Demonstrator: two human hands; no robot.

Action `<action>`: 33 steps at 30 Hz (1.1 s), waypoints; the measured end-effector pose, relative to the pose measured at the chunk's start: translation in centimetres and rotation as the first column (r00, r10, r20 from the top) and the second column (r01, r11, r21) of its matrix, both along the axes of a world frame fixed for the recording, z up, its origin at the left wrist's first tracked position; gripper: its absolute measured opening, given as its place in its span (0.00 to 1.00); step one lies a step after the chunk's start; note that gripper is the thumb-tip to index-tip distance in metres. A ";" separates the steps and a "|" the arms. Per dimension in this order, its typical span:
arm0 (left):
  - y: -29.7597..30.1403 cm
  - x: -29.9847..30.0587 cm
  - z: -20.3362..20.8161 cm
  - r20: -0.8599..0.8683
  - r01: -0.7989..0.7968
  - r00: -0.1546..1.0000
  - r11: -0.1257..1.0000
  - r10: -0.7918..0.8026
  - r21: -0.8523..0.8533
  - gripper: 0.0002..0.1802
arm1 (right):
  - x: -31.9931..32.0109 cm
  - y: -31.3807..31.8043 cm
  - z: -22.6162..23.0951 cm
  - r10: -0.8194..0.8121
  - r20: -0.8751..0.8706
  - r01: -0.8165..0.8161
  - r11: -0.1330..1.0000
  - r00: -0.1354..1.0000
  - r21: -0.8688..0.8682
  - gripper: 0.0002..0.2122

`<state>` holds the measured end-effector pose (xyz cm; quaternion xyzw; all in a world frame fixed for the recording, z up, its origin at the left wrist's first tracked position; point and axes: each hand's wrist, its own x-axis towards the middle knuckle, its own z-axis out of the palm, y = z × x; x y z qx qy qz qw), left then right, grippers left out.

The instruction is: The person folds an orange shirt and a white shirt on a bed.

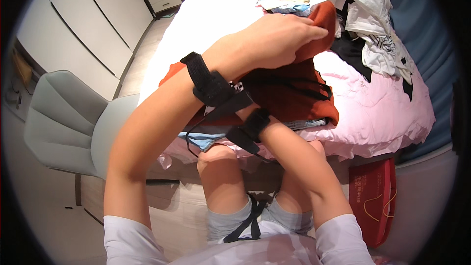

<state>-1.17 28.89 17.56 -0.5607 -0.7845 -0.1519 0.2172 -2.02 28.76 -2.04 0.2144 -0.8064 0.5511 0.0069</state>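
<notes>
Above the bed (pixel 382 110), left hand (pixel 284 40) pinching rust-red cloth (pixel 318 48), right hand hidden, grip unclear

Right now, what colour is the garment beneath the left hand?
The garment is mostly rust-orange; the head view shows it.

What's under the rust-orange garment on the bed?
Light-blue denim-like fabric peeks out along the near edge of the rust-orange garment, at left and right. Whether it's one piece, how far it extends and what else lies beneath can't be seen; the garment covers it.
</notes>
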 end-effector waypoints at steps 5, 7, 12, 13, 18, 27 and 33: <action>0.5 1.0 -0.7 0.047 0.011 0.999 0.982 -0.002 -0.188 0.30 | 0.4 -3.1 -1.3 0.141 0.127 -0.102 0.956 0.982 -0.277 0.18; 1.1 1.6 -0.4 0.061 0.037 0.998 0.980 -0.026 -0.197 0.31 | 0.8 -3.3 -1.2 0.182 0.161 -0.115 0.928 0.970 -0.355 0.18; 2.8 2.2 -1.4 0.087 0.048 0.996 0.963 -0.026 -0.265 0.30 | 1.5 -5.2 -0.6 0.314 0.232 -0.127 0.803 0.920 -0.582 0.19; 3.2 2.4 -1.6 0.096 0.059 0.995 0.960 -0.034 -0.273 0.30 | 1.7 -5.3 -0.5 0.341 0.246 -0.122 0.773 0.907 -0.622 0.19; 2.4 4.4 -2.9 0.217 0.123 0.975 0.945 -0.057 -0.304 0.24 | 2.8 -9.1 -0.1 0.542 0.236 -0.135 0.558 0.807 -0.819 0.20; -9.4 13.4 -4.5 0.433 0.104 0.894 0.994 -0.113 0.044 0.28 | 4.9 -5.2 -3.9 0.750 0.159 -0.156 0.330 0.642 -0.931 0.21; -22.0 14.9 -10.8 0.223 -0.638 0.762 0.764 0.608 0.098 0.33 | 6.0 -7.7 -2.5 0.923 -0.058 0.146 -0.122 0.379 -0.982 0.23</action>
